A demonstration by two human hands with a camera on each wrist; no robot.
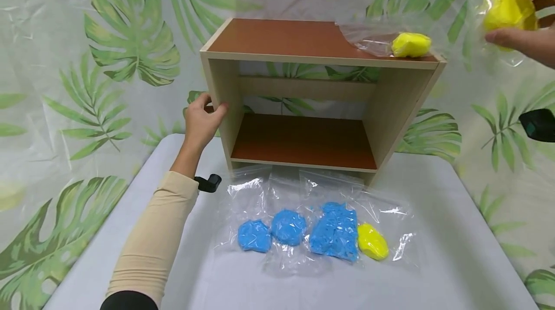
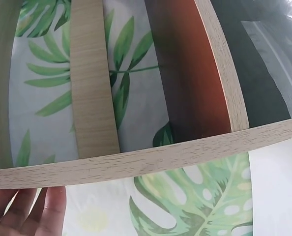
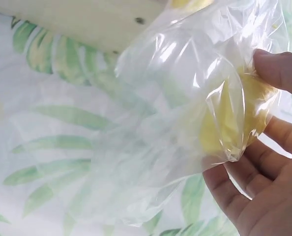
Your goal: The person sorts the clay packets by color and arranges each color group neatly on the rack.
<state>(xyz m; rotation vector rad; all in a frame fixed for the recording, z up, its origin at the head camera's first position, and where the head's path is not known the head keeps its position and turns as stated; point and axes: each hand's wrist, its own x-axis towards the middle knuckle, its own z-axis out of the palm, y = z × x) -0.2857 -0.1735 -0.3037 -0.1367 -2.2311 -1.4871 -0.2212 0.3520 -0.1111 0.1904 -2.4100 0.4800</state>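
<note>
- Head view: we look forward and down from above the table (image 1: 433, 262), the whole wooden shelf (image 1: 303, 88) mid-frame.
- Left wrist view: very near, facing the shelf's front edge (image 2: 151, 160); shared with head.
- Right wrist view: close on the yellow bag (image 3: 224, 123), shelf underside above.

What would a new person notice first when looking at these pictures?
Probably the open wooden shelf unit in the middle of the white table, with the left hand gripping its left side panel. Next, the row of clear bags in front of it: three with blue clay and one with yellow clay. At upper right, the right hand holds up another bagged yellow lump, near one lying on the shelf top.
</note>
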